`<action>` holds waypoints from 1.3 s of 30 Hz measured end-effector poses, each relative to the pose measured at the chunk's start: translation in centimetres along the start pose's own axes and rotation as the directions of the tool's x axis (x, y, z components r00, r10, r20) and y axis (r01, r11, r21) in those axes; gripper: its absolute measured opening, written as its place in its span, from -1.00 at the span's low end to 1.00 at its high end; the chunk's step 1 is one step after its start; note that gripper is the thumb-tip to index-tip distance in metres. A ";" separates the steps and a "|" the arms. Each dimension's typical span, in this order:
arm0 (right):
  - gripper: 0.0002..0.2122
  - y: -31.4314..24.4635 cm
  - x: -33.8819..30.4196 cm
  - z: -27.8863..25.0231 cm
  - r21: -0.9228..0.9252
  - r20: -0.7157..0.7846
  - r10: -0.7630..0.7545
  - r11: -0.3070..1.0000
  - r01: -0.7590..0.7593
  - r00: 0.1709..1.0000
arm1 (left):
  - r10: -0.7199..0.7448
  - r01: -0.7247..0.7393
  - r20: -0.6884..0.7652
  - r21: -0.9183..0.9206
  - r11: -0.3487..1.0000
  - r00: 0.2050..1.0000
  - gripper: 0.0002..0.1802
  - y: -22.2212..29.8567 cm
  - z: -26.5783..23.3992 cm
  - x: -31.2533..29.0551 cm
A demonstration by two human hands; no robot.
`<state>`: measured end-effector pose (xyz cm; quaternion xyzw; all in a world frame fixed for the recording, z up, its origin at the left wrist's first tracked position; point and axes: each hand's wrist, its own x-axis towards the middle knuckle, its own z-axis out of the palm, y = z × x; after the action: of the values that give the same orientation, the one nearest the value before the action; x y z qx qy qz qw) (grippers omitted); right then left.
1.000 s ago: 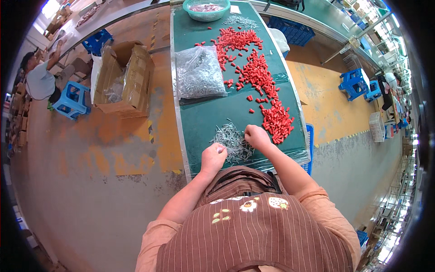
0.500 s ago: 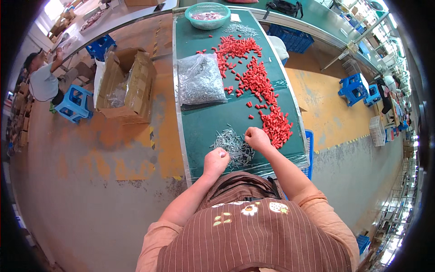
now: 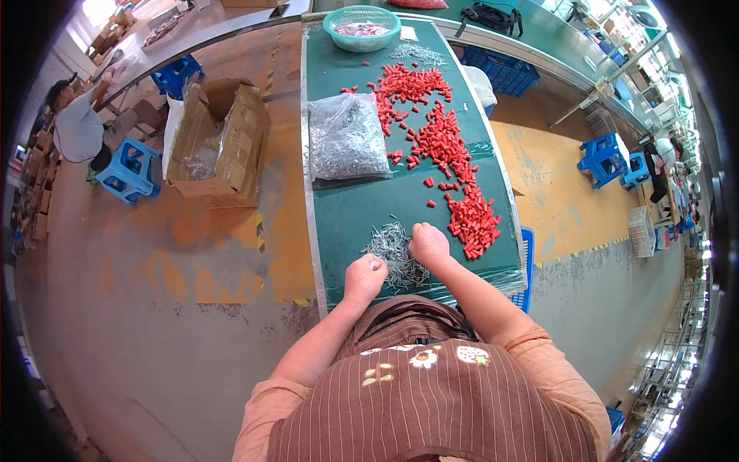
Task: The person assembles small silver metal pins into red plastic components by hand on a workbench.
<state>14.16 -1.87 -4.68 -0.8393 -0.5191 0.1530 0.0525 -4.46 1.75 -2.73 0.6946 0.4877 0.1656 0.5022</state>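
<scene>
A loose pile of small silvery screws or pins (image 3: 394, 245) lies on the green tabletop close in front of me. At its near left edge is my left hand (image 3: 363, 279), curled into a fist; what it holds, if anything, is hidden. My right hand (image 3: 429, 245) is over the pile's right side, fingers closed together, and their contents cannot be made out. To the right of that hand, many short red cylindrical caps (image 3: 473, 223) form a heap that trails away toward the far end. A clear plastic bag (image 3: 348, 137) full of silvery pieces rests farther off on the left.
A mint-green basket (image 3: 362, 29) stands at the table's far end, beside another scatter of metal pieces (image 3: 418, 55). An opened cardboard box (image 3: 219, 146) and a blue stool (image 3: 129, 171) are on the floor to the left. A blue crate (image 3: 526, 269) adjoins the table's right edge.
My right hand has moved slightly left, from the pile's right edge to over the screws. The left hand stays closed in nearly the same place. The whole view has shifted a little.
</scene>
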 end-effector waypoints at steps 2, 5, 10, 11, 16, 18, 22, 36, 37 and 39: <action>-0.91 -0.3 0.0 0.4 -0.054 -0.043 0.005 0.999 -0.007 0.999 | -0.010 0.010 0.010 -0.012 1.000 1.000 -0.82 -0.1 -0.1 0.0; -0.90 -0.3 0.4 0.5 -0.100 0.018 -0.041 0.994 0.042 0.999 | -0.030 0.030 0.017 -0.005 1.000 0.999 -0.82 0.1 -0.2 0.0; -0.89 0.9 0.0 0.3 -0.095 -0.026 -0.111 0.990 0.108 0.993 | -0.040 0.040 0.001 0.004 0.999 0.999 -0.81 0.1 -0.5 -0.1; -0.89 1.1 -0.1 0.3 -0.085 -0.053 -0.145 0.986 0.140 0.988 | -0.057 0.057 0.004 -0.004 0.998 0.998 -0.81 0.0 -0.5 -0.1; -0.81 3.2 0.4 -0.3 0.382 0.077 0.027 0.922 -0.055 0.997 | -0.032 0.032 -0.001 0.057 0.998 0.999 -0.79 0.0 -0.6 0.4; -0.82 4.2 0.2 0.1 0.646 0.128 0.076 0.750 -0.141 0.989 | -0.013 0.013 -0.003 0.098 0.995 1.000 -0.78 0.7 -0.8 0.8; -0.85 0.2 -3.0 -4.5 0.858 0.206 -0.012 0.483 -0.175 0.978 | -0.028 0.018 0.058 0.163 0.986 0.998 -0.77 1.9 -0.6 1.6; -0.89 -3.2 -6.3 -7.3 0.388 -0.117 -0.355 0.844 0.371 0.928 | 0.050 -0.064 0.115 0.118 0.991 0.992 -0.78 3.4 0.1 1.0; -0.89 -3.2 -6.3 -7.3 0.398 -0.113 -0.350 0.841 0.365 0.930 | 0.044 -0.061 0.117 0.145 0.988 0.992 -0.79 3.2 0.2 1.1; -0.88 -3.1 -6.3 -7.8 0.472 -0.075 -0.314 0.825 0.311 0.946 | 0.037 -0.058 0.120 0.174 0.983 0.992 -0.79 2.9 0.3 1.2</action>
<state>11.37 -5.50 4.74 -0.7034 -0.5956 0.2678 0.2805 -2.16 2.56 -0.71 0.7564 0.4536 0.0928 0.4621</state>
